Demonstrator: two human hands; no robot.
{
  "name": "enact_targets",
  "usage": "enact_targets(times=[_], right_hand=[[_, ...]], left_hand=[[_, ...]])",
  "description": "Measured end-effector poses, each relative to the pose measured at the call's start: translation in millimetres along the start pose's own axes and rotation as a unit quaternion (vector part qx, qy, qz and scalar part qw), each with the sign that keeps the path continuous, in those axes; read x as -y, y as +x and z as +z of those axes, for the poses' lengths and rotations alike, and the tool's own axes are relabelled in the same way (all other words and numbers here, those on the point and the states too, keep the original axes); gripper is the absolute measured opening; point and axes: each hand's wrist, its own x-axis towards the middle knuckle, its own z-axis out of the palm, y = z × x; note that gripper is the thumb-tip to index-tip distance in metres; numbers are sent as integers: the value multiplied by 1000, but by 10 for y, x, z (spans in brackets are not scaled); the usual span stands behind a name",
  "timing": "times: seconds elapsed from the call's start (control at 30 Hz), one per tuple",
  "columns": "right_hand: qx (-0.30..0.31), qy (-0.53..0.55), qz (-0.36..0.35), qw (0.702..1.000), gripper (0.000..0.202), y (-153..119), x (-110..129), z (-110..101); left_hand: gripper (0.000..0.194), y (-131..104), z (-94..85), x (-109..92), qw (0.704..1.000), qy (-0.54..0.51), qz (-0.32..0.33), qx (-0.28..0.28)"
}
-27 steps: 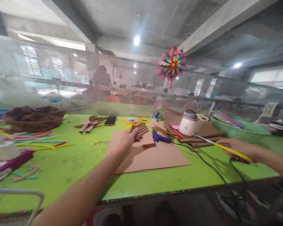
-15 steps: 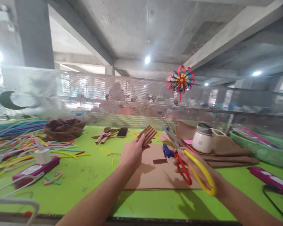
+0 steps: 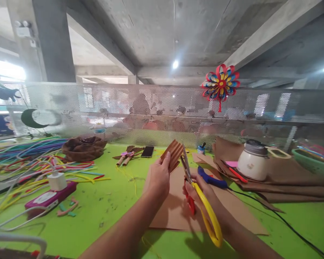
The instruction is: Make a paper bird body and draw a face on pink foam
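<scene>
My left hand (image 3: pixel 158 176) pinches a small piece of brown corrugated cardboard (image 3: pixel 172 153) between thumb and fingers, raised above the table. My right hand (image 3: pixel 206 192) grips scissors (image 3: pixel 210 217) with one yellow and one red handle. Their blades point up at the cardboard's right edge, slightly parted; whether they touch it I cannot tell. Under both hands lies a flat brown cardboard sheet (image 3: pixel 167 219). A blue glue gun (image 3: pixel 212 180) with a black cord rests just beyond my right hand, partly hidden by it.
On the green table (image 3: pixel 105 212), colourful pipe cleaners (image 3: pixel 43 149), a brown cloth bundle (image 3: pixel 82 148) and a purple power strip (image 3: pixel 54 198) lie left. A phone (image 3: pixel 147 151) is at the back. Folded brown paper (image 3: pixel 291 176), a white jar (image 3: pixel 252 162) and a green basket (image 3: pixel 313 163) stand right.
The scissors have come left and up to the cardboard piece, their blades closer together. The cardboard is still in my left hand. The camera view has shifted a little.
</scene>
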Motion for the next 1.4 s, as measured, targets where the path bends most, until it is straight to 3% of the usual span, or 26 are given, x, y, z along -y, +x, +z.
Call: enact_targets(times=[0.2, 0.43, 0.83, 1.4], right_hand=[[-23, 10, 19, 1000, 42, -28, 97, 77], [-23, 1, -8, 1000, 38, -49, 31, 81], [-30, -43, -6, 999, 42, -82, 27, 107], [-78, -28, -43, 996, 47, -67, -75, 147]], left_hand=[[29, -62, 61, 28, 999, 23, 32, 12], [36, -112, 108, 36, 997, 43, 53, 19], [19, -147, 116, 43, 993, 74, 87, 0], [26, -244, 245, -69, 999, -13, 46, 10]])
